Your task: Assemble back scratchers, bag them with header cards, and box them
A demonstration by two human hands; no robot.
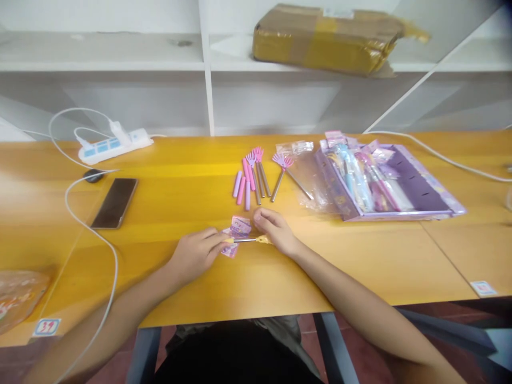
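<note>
The yellow scratcher [245, 240] lies between the hands above the near part of the worktop [200, 298], its long axis running left to right, roughly along the near edge. The left hand [198, 252] pinches its left end; the right hand [280, 233], fingers curled, is at the claw end, though whether it grips cannot be told. Both are about equally near. Printed cards [240, 226] lie by the left fingertips; loose handles [247, 196] sit just beyond, on the far side.

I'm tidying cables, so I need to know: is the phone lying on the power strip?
No, the phone lies on the table, apart from the power strip.
</note>
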